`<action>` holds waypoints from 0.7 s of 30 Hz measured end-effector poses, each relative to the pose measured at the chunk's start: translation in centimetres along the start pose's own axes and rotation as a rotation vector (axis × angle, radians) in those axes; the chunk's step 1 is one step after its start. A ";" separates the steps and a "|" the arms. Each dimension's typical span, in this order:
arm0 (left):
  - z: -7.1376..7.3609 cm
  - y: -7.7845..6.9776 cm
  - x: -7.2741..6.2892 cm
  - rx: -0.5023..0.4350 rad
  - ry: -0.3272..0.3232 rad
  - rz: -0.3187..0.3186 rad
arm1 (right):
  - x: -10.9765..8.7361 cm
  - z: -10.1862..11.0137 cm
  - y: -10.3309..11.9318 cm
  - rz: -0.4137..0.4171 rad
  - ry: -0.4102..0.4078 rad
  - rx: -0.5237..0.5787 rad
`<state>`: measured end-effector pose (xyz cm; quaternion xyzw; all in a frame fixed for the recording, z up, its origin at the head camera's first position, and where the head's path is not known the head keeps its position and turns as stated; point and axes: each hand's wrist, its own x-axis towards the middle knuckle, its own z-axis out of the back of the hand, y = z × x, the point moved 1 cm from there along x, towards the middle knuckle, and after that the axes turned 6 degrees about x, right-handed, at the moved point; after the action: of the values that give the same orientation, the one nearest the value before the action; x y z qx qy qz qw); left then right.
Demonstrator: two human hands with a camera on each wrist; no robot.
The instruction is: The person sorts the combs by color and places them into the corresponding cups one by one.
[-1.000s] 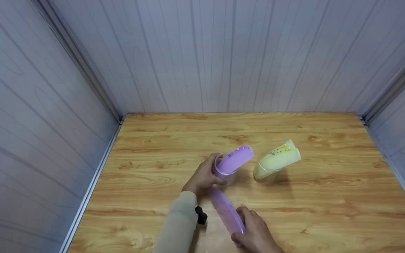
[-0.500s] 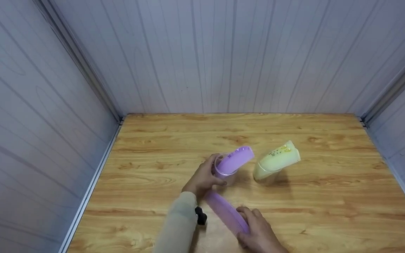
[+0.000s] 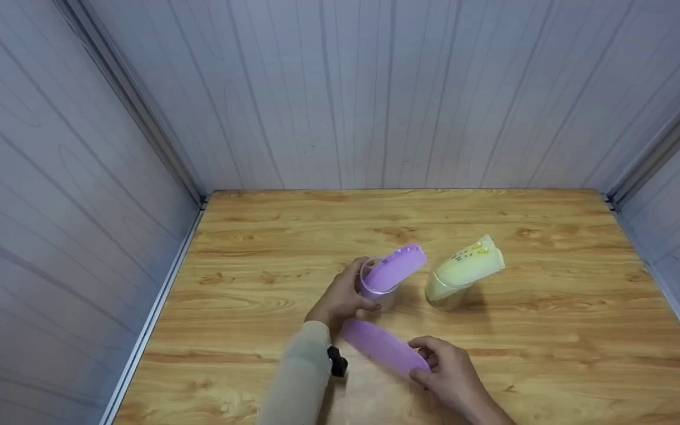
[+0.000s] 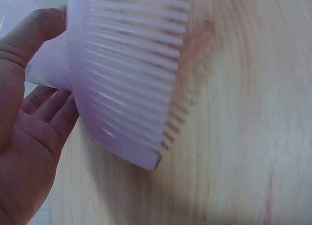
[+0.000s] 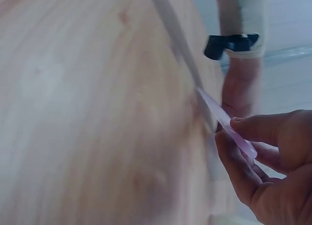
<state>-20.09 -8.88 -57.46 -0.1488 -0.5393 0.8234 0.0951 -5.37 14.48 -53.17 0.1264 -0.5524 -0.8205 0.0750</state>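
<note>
My left hand [image 3: 340, 299] grips a clear cup [image 3: 382, 300], thumb at its near side. In this cup leans a light purple tube [image 3: 396, 269], its flat end sticking out to the upper right. My right hand [image 3: 449, 372] pinches one end of a purple comb [image 3: 381, 347] between thumb and fingers. The comb's other end reaches close to my left wrist. Its teeth and curved spine show large in the left wrist view, where the comb [image 4: 126, 83] overlaps the cup. From the right wrist, the comb [image 5: 223, 118] appears nearly edge-on.
To the right of the held cup stands a second clear cup [image 3: 443, 299] with a pale yellow tube [image 3: 468, 267] leaning in it. A black device [image 3: 337, 361] sits on my left wrist. Pale panel walls [image 3: 363, 94] border the wooden table [image 3: 552, 330] at the back and sides.
My right hand has moved slightly right and away from me, swinging the comb to a flatter slant. My left hand, both cups and both tubes keep their places.
</note>
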 end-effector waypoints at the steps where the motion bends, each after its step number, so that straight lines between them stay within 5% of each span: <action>1: 0.0 0.0 0.0 0.010 0.005 0.000 | 0.0 0.3 0.3 -0.002 -0.012 0.010; 8: 0.3 0.2 0.2 0.108 0.017 -0.035 | 0.2 1.6 2.3 -0.006 -0.138 0.087; 21: 0.3 0.0 0.1 0.121 0.009 -0.073 | 0.6 4.3 4.7 0.013 -0.266 0.074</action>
<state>-20.27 -9.18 -57.38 -0.1267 -0.4933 0.8497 0.1363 -7.22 16.33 -47.31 0.0157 -0.5881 -0.8087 0.0018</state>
